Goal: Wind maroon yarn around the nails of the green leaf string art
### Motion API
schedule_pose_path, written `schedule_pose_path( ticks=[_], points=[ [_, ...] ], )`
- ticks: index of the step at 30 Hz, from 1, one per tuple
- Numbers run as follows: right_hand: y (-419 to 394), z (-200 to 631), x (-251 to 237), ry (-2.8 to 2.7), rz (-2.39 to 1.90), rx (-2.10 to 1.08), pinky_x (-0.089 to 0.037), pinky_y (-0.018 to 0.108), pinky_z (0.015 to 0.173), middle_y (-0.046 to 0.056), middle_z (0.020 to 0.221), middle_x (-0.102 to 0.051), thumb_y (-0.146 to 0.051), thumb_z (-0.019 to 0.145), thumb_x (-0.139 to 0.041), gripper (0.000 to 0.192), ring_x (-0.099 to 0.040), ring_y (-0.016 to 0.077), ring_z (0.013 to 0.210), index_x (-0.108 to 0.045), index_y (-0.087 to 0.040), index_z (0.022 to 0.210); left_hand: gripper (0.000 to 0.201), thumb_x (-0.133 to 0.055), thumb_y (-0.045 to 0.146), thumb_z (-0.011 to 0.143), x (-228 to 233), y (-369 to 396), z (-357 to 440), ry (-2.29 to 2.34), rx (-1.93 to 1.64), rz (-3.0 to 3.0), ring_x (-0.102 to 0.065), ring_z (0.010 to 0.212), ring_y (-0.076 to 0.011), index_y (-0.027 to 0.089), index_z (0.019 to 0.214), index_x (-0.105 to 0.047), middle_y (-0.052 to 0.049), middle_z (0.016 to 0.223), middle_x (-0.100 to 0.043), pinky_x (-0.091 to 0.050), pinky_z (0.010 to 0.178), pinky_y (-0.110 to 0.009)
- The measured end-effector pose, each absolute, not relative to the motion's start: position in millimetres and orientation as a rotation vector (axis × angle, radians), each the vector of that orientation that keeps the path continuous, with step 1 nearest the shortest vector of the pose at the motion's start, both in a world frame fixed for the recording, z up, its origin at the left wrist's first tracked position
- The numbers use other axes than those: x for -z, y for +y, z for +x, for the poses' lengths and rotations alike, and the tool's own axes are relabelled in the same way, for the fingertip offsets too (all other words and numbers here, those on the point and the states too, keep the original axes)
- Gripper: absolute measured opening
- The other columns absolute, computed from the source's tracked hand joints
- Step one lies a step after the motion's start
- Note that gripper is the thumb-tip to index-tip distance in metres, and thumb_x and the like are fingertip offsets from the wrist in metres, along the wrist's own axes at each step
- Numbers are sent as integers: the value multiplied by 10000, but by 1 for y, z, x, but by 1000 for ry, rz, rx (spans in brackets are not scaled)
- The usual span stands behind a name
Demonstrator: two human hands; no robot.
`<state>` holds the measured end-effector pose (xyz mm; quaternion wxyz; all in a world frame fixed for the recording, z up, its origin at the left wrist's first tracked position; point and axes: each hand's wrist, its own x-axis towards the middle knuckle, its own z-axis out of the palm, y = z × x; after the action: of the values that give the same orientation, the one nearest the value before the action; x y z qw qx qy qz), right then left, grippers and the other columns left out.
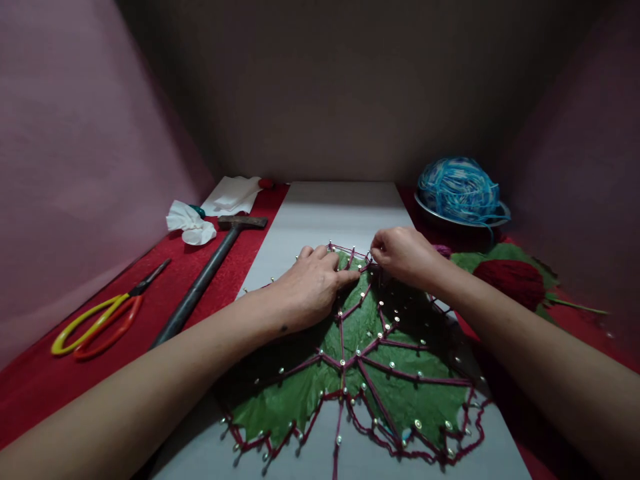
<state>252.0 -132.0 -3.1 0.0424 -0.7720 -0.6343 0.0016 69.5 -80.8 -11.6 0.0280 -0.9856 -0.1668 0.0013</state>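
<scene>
Maroon yarn strung nail to nail around green leaf on white board. Left hand flat, open, pressing leaf. Right hand pinching yarn at top nails. Keep strand taut; loop snugly under each nail head.

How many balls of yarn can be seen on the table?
2. A blue ball of yarn sits in a metal bowl at the far right; a dark red ball of yarn lies nearer, beside the right hand. More may be hidden.
</scene>
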Motion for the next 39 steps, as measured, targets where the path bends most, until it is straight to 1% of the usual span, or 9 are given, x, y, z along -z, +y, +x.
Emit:
schedule_pose_path(
  ticks=[4,6,14,17,20,28,31,35,39],
  points=[
    [-133,246,5,-1952,-2388,101,-288,296,522,172,820,-711,-196,791,-457,289,-624,232,700,-729,-127,861,435,-407,162,889,13,-81,70,-530,-7,-3037,-419,870,-252,329,1260,-558,-94,914,-538,-278,741,-373],
    [-134,242,5,-1984,-2372,128,-275,295,512,171,802,-710,-195,796,-456,284,-622,228,674,-726,-130,853,437,-405,154,887,13,-81,70,-537,-15,-3042,-422,883,-254,328,1255,-564,-96,926,-540,-281,749,-375],
    [-152,253,12,-2125,-2193,105,-350,261,593,76,766,-716,-215,854,-456,266,-619,166,680,-720,-183,846,428,-392,176,904,12,-81,69,-530,1,-3055,-415,877,-246,333,1268,-553,-93,935,-549,-284,756,-375],
    [-162,262,17,-2185,-2074,126,-360,253,613,48,866,-729,-186,853,-475,261,-633,160,737,-729,-215,907,427,-399,169,901,11,-81,69,-531,-15,-3066,-419,886,-250,335,1259,-560,-95,925,-553,-284,757,-377],
    [-168,262,16,-2296,-2084,216,-334,270,581,53,930,-725,-157,836,-479,272,-637,176,730,-729,-219,922,429,-395,165,899,10,-81,69,-510,-12,-3073,-430,895,-255,339,1253,-564,-95,920,-556,-286,755,-376],
    [-163,254,4,-2487,-2133,182,-255,282,533,44,832,-715,-185,829,-461,268,-614,168,677,-720,-220,890,420,-413,176,896,14,-78,69,-482,17,-3067,-443,919,-260,342,1253,-559,-93,920,-560,-294,765,-374],
    [-164,255,5,-2472,-2130,174,-255,281,541,44,865,-717,-186,832,-453,289,-618,169,703,-718,-225,938,423,-433,171,888,13,-77,68,-483,7,-3082,-445,931,-259,332,1258,-558,-95,928,-561,-302,784,-378],
    [-168,256,7,-2444,-2143,201,-255,285,546,46,883,-715,-196,846,-441,309,-615,174,697,-716,-227,984,416,-429,169,898,3,-74,61,-454,-19,-3145,-442,906,-232,311,1268,-556,-89,956,-563,-321,803,-356],
    [-169,256,9,-2464,-2124,224,-257,282,544,48,870,-713,-194,848,-441,318,-612,172,695,-718,-235,997,419,-410,143,899,-9,-70,50,-482,49,-3140,-432,914,-217,299,1254,-568,-83,995,-551,-331,813,-339]
  ],
)
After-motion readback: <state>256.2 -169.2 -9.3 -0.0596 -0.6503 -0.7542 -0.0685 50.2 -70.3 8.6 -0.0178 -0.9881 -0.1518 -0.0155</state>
